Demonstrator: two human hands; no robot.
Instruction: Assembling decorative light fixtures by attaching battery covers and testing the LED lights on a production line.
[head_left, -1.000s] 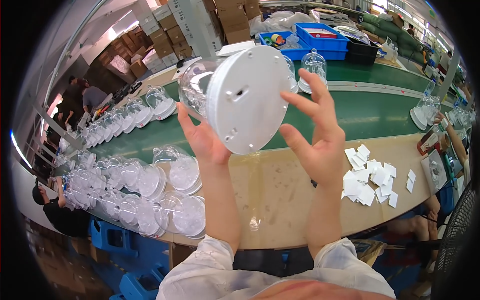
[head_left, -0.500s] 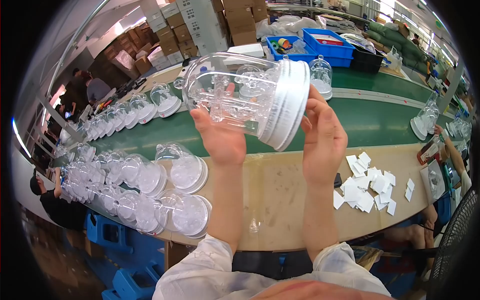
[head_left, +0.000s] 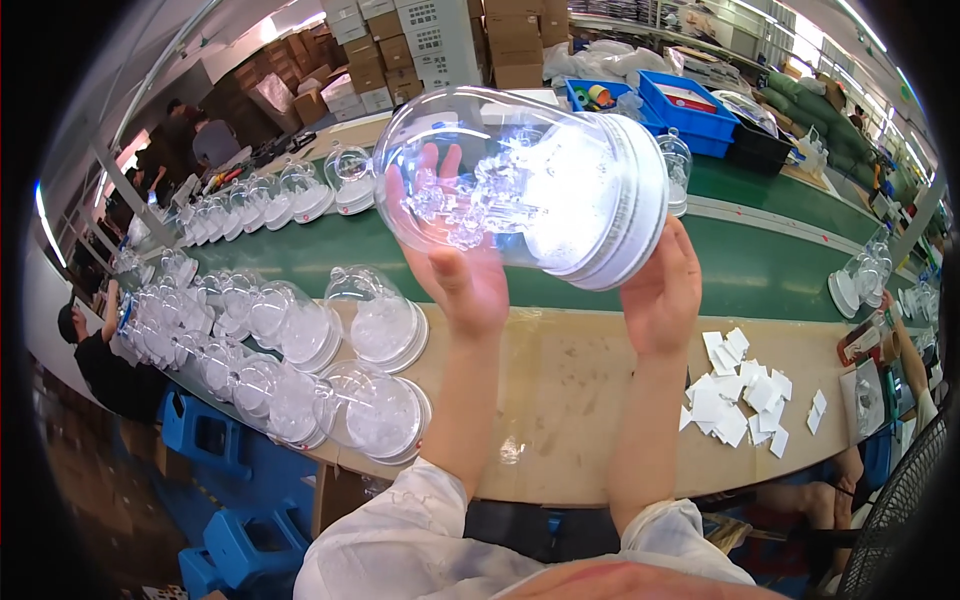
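Note:
Held up on its side above the table is a clear dome ornament (head_left: 480, 200) with a round white base and small clear figures inside. Bright white light glows within it beside the base. My left hand (head_left: 465, 275) cradles the dome end, its fingers showing through the clear wall. At the base's right side, my right hand (head_left: 665, 290) grips the rim; some of its fingers are hidden behind. Many similar dome ornaments (head_left: 375, 325) lie tilted in rows at the left, on the tabletop. A pile of white square cards (head_left: 740, 390) is on the right of the table.
A green conveyor belt (head_left: 760, 265) crosses beyond the brown table (head_left: 560, 420); more domes line its far edge. Blue bins (head_left: 690, 115) stand at the back. Co-workers sit at far left (head_left: 110, 360) and right. A black fan (head_left: 895, 510) stands at lower right, blue stools (head_left: 255, 545) at lower left.
The light inside the held dome ornament has come on. The ornament has turned and shifted slightly right, and both hands have moved with it, still holding it.

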